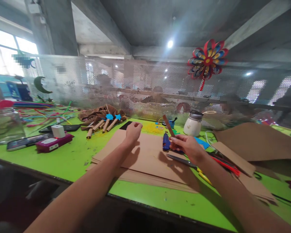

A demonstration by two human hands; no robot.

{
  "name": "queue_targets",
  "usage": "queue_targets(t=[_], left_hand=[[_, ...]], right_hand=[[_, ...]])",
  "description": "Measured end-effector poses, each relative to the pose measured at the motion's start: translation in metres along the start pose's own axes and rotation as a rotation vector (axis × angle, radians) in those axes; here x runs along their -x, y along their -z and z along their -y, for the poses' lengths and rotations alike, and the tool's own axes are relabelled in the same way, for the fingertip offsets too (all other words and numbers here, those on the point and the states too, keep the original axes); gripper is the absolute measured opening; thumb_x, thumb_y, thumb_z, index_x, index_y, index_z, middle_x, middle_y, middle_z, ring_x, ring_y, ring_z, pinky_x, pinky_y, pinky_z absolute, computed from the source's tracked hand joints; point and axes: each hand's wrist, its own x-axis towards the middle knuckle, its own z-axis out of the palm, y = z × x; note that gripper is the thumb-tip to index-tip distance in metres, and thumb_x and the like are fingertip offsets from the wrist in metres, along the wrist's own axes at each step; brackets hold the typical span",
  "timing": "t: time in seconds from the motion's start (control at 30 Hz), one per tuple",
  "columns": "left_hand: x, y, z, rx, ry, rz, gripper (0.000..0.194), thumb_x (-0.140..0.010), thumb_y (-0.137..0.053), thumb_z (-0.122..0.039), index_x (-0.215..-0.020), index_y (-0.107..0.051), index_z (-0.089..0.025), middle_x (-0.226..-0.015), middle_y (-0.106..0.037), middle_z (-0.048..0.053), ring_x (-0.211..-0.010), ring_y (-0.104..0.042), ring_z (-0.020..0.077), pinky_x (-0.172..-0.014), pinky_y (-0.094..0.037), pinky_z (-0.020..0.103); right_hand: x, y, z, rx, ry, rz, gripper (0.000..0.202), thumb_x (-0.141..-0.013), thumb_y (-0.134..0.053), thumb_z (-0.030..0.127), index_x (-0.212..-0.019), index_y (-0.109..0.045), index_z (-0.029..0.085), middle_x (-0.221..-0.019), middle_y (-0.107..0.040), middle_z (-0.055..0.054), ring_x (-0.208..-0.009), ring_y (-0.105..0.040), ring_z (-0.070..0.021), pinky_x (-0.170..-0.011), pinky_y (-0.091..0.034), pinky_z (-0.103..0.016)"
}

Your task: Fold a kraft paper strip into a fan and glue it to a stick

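In my right hand is a narrow brown strip, pinched between the fingers and pointing up and away. My left hand hovers over the stack of brown paper sheets with its fingers curled together; anything in them is too small to make out. Behind my right fingers lies a blue tool resembling a glue gun, partly hidden. Scissors with yellow handles rest under my right wrist, tips over the paper. Beyond my left hand is a small black piece.
Rolled brown paper pieces with blue stars lie at the back left. Nearer left are a phone, a purple power block and a glass jar. A white bottle and large brown sheets occupy the right. Perforated panels stand behind.
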Motion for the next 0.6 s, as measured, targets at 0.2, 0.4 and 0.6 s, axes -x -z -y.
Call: queue_targets(t=[0.2,0.4,0.6], left_hand=[[0.034,-0.024,0.008,0.026,-0.042,0.607,0.027,-0.075,-0.058,-0.035,-0.081,-0.067,-0.011,-0.08,-0.066,0.011,-0.072,-0.06,0.0158,-0.063,-0.042,0.024],[0.04,-0.03,0.018,0.14,0.028,0.709,0.037,-0.075,-0.06,-0.044,-0.082,-0.065,-0.008,-0.085,-0.067,0.014,-0.077,-0.061,0.0185,-0.074,-0.045,0.031],[0.035,-0.03,0.024,0.105,0.045,0.654,0.03,-0.071,-0.065,-0.035,-0.08,-0.064,-0.006,-0.076,-0.067,0.013,-0.067,-0.062,0.0175,-0.073,-0.046,0.033]], right_hand=[[0.007,-0.017,0.009,0.323,0.1,-0.144,0.03,-0.076,-0.056,0.04,-0.085,-0.065,0.013,-0.052,-0.06,-0.001,-0.046,-0.054,-0.0138,-0.044,-0.04,-0.024],[0.015,-0.033,0.008,0.471,0.099,-0.185,0.025,-0.077,-0.055,0.038,-0.075,-0.062,0.015,-0.049,-0.06,-0.001,-0.044,-0.056,-0.0146,-0.045,-0.04,-0.025],[0.016,-0.039,0.0,0.451,0.022,-0.12,0.026,-0.077,-0.055,0.041,-0.074,-0.059,0.016,-0.047,-0.06,-0.001,-0.041,-0.054,-0.0137,-0.043,-0.039,-0.023]])
